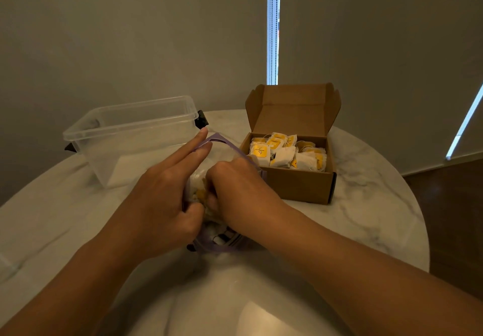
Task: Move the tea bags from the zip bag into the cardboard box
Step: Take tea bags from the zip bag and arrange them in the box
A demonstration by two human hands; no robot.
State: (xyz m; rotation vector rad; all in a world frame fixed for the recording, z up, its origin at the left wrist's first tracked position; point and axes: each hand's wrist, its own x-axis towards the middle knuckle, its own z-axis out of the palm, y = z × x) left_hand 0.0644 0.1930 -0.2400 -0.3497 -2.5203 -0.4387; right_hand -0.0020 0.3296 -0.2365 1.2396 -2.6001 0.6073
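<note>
Reaching into zip bag point(222, 147): right hand point(235, 186) fingers hidden (grip unclear); left hand point(167, 192) pinches rim. Cardboard box point(300, 181), tea bags point(285, 152), at 2 o'clock.

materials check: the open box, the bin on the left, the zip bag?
Cardboard box: brown corrugated-looking card, matte; folded flaps and raw kraft colour.
Clear storage bin: rigid transparent plastic, glossy; see-through walls, moulded rim, dark clips.
Zip bag: thin flexible plastic film, clear with a purple zip edge; it crumples around the hands.
</note>
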